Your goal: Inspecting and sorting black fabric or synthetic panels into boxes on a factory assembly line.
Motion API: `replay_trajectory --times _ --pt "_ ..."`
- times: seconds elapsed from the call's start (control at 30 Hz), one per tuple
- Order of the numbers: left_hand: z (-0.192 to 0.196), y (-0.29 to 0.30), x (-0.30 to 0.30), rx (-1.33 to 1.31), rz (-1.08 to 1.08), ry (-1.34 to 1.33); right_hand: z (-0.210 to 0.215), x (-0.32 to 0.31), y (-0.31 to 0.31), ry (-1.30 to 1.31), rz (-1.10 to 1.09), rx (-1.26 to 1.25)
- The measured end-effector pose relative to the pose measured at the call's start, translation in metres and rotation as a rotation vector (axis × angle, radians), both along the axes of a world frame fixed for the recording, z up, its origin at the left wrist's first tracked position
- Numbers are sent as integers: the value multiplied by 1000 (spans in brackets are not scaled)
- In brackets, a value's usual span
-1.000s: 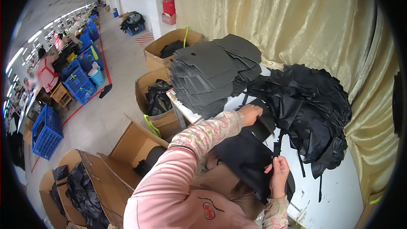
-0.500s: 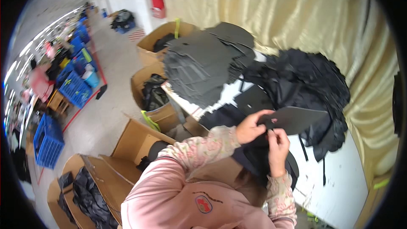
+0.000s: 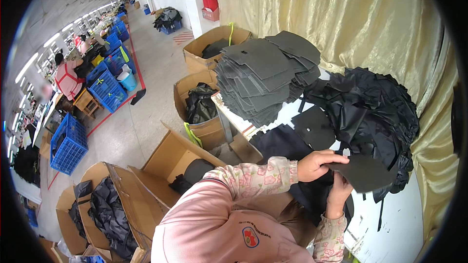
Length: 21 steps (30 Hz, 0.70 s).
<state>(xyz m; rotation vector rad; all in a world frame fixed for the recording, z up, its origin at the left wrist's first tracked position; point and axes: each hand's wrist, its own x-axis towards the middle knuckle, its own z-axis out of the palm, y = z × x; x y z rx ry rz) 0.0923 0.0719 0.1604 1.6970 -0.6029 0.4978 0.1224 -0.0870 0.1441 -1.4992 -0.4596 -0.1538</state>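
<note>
A stiff dark grey cut sheet (image 3: 368, 174) is held up over the table's near side, its far end pointing right. My left hand (image 3: 316, 165) pinches its left end between thumb and fingers from above. My right hand (image 3: 339, 195) grips the same end from below, with its fingertips partly hidden under the sheet. Beyond my hands, a similar flat dark piece with small holes (image 3: 314, 127) lies on dark cloth (image 3: 277, 143). A tall stack of grey cut sheets (image 3: 258, 75) is at the table's far left. Bundled black fabric pieces (image 3: 373, 112) are heaped at the right.
The white table (image 3: 392, 224) runs along a gold curtain (image 3: 312, 2). Cardboard boxes (image 3: 156, 165) with black material stand to its left. Across the aisle are blue crates (image 3: 70, 143) and a seated co-worker (image 3: 68, 79). A red fire extinguisher (image 3: 210, 1) stands by the far wall.
The view has swung, so the surroundings appear farther right. The held sheet has tilted downward at its right end. My right hand has moved farther under it; both hands keep hold.
</note>
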Motion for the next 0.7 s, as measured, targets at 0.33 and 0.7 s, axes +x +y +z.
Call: replay_trajectory --times 0.33,0.7 --pt "24 29 17 388 99 -439 53 10 -77 250 636 -19" --pt "78 46 6 -87 -298 151 38 0 -112 499 249 97"
